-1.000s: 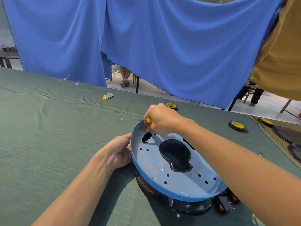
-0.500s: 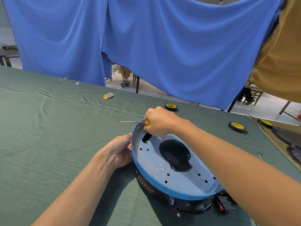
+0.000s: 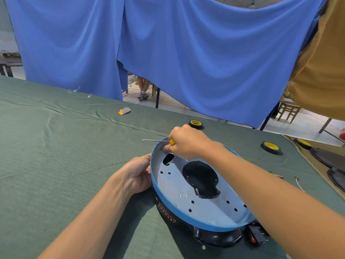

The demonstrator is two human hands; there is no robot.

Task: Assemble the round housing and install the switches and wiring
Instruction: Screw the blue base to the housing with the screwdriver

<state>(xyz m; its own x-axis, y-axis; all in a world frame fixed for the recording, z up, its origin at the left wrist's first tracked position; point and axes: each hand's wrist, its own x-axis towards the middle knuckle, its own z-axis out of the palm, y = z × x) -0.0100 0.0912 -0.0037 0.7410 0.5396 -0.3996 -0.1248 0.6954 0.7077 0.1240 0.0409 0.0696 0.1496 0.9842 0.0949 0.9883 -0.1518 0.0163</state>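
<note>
The housing [image 3: 173, 186] sits on the table [image 3: 56, 146], blue rim up, with red-and-black switches [image 3: 255, 233] just beside its near right edge. The left hand [image 3: 136, 174] curls round the rim on the left side. The right hand [image 3: 186, 143] is closed round a yellow-handled screwdriver [image 3: 172, 142] whose shaft points left over the far rim; its fingertips seem to touch the rim's inner face.

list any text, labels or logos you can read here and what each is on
Red print, two rows, on the black base: too blurred to read.
Round stamped mark on the blue plate: a logo, no letters legible.
Tape rolls and screwdriver: no text legible.
</note>
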